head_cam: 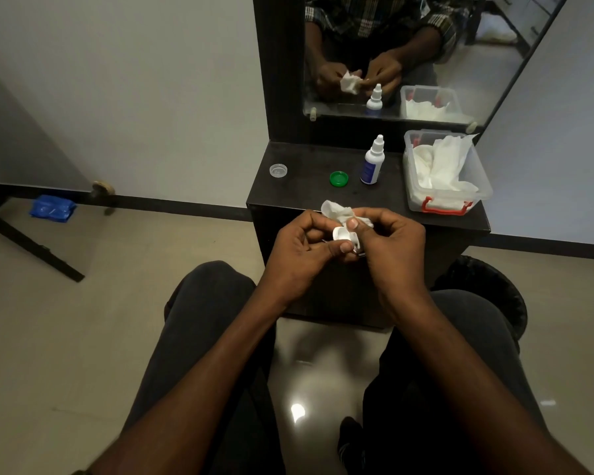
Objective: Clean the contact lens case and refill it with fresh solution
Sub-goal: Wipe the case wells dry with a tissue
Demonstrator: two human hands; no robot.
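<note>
Case (341,233), uncapped, pinched in left hand (302,250), right hand (390,241) wiping with tissue (336,209); bottle (372,162) by mirror untouched, refill pending.

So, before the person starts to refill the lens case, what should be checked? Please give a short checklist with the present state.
1. Lens case held firmly by left hand: ok.
2. Wiping finished, tissue put away: not ok, right hand holds it at the case.
3. Wells dry: cannot tell.
4. Solution bottle upright on the shelf: ok.
5. Bottle open: not ok, cap on.
6. Green cap and clear cap on the shelf: ok.
</note>
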